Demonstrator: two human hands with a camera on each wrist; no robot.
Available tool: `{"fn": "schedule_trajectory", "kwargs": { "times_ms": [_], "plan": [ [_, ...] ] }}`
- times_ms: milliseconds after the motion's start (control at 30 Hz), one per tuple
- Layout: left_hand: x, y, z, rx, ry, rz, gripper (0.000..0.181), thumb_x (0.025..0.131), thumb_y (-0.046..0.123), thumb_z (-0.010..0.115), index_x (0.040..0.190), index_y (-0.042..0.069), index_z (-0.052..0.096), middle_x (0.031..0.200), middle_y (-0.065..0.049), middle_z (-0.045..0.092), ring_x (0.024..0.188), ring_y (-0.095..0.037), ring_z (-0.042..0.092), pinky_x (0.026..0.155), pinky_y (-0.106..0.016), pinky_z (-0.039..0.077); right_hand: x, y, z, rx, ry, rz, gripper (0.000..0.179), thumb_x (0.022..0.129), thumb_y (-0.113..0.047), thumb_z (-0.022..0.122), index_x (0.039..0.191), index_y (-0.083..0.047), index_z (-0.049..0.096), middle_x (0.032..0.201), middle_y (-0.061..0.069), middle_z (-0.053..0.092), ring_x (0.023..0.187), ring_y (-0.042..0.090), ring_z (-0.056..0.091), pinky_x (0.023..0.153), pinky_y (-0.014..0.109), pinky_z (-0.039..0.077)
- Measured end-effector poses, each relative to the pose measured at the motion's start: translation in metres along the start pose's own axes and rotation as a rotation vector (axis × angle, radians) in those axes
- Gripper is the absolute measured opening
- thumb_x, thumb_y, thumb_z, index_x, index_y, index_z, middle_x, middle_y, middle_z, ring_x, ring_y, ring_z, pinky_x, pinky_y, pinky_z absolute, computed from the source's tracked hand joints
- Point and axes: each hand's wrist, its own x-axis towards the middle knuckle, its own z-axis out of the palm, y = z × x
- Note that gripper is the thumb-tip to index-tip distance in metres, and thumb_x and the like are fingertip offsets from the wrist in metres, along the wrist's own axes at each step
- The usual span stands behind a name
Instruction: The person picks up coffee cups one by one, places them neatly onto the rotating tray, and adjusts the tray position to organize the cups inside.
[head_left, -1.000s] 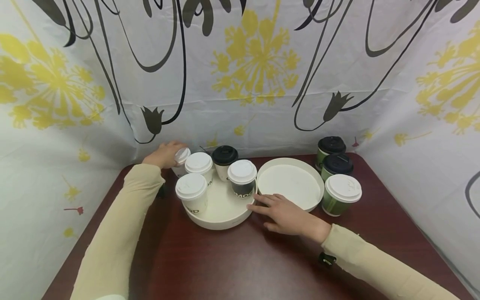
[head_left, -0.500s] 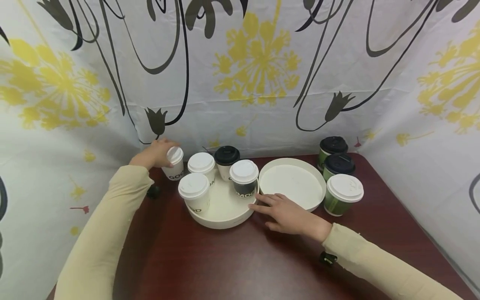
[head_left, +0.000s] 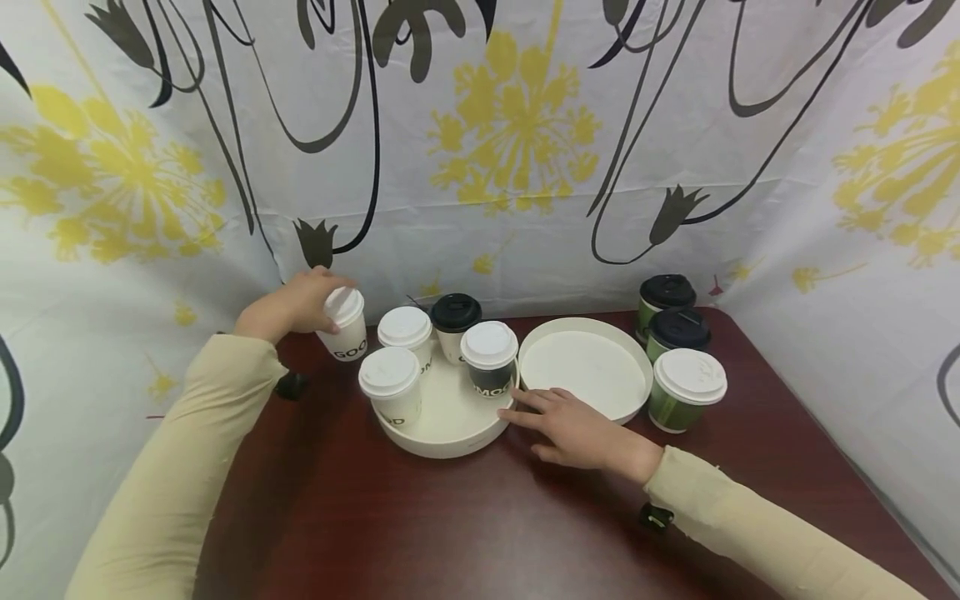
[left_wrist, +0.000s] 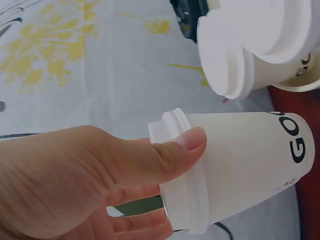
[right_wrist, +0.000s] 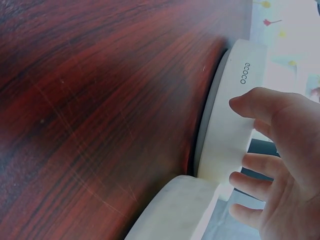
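At the far left of the table, my left hand (head_left: 296,302) holds a white paper coffee cup (head_left: 348,340) by its white lid. In the left wrist view, the thumb lies across the lid edge of this cup (left_wrist: 245,160), the other fingers behind it. It stands roughly upright beside the left round white tray (head_left: 444,450). That tray carries several lidded cups, among them a dark-banded cup (head_left: 491,379) and a black-lidded cup (head_left: 450,343). My right hand (head_left: 567,430) has its fingers extended at the tray's right rim; in the right wrist view the thumb lies near its "ecoco" side wall (right_wrist: 227,120).
A second round tray (head_left: 581,371) adjoins the first one, with nothing on it. To its right stand a white-lidded green cup (head_left: 672,410) and two black-lidded green cups (head_left: 675,329). A printed cloth (head_left: 510,242) hangs behind the dark red table (head_left: 450,525).
My left hand has moved the white cup leftward, away from the left tray, and its printed side now shows. The right hand and the other cups have stayed in place.
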Motion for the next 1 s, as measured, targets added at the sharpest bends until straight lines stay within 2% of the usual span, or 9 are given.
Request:
{"fn": "schedule_trajectory", "kwargs": {
  "times_ms": [167, 467, 800, 1000],
  "plan": [
    [-0.010, 0.005, -0.010, -0.008, 0.007, 0.011, 0.076, 0.077, 0.011, 0.080, 0.144, 0.002, 0.046, 0.136, -0.035, 0.043, 0.122, -0.056, 0.044, 0.099, -0.065, 0.043, 0.000, 0.000, 0.002, 0.003, -0.007, 0.004, 0.066, 0.088, -0.027, 0.071, 0.148, -0.025, 0.046, 0.154, 0.015, 0.045, 0.138, 0.033, 0.048, 0.110, 0.053, 0.041],
    [-0.028, 0.017, -0.035, -0.009, 0.065, 0.056, 0.077, 0.077, 0.010, 0.080, 0.146, 0.004, 0.044, 0.136, -0.033, 0.044, 0.120, -0.057, 0.042, 0.098, -0.065, 0.040, 0.000, 0.001, 0.002, -0.004, -0.007, 0.002, 0.066, 0.088, -0.028, 0.071, 0.149, -0.026, 0.045, 0.154, 0.014, 0.044, 0.138, 0.032, 0.048, 0.110, 0.052, 0.041],
    [-0.036, 0.045, -0.052, 0.049, 0.057, 0.081, 0.078, 0.082, 0.014, 0.078, 0.151, 0.010, 0.040, 0.141, -0.029, 0.044, 0.123, -0.051, 0.042, 0.100, -0.062, 0.041, 0.000, 0.001, 0.001, 0.004, -0.007, 0.002, 0.067, 0.088, -0.028, 0.072, 0.149, -0.027, 0.045, 0.154, 0.015, 0.044, 0.138, 0.033, 0.048, 0.110, 0.053, 0.041],
    [-0.040, 0.065, -0.058, 0.017, 0.060, 0.124, 0.077, 0.084, 0.016, 0.076, 0.152, 0.014, 0.039, 0.148, -0.024, 0.040, 0.126, -0.046, 0.040, 0.101, -0.060, 0.042, 0.000, 0.000, 0.001, 0.003, -0.006, 0.005, 0.066, 0.088, -0.028, 0.071, 0.149, -0.027, 0.045, 0.155, 0.015, 0.043, 0.138, 0.033, 0.048, 0.111, 0.053, 0.041]
  ]
}}
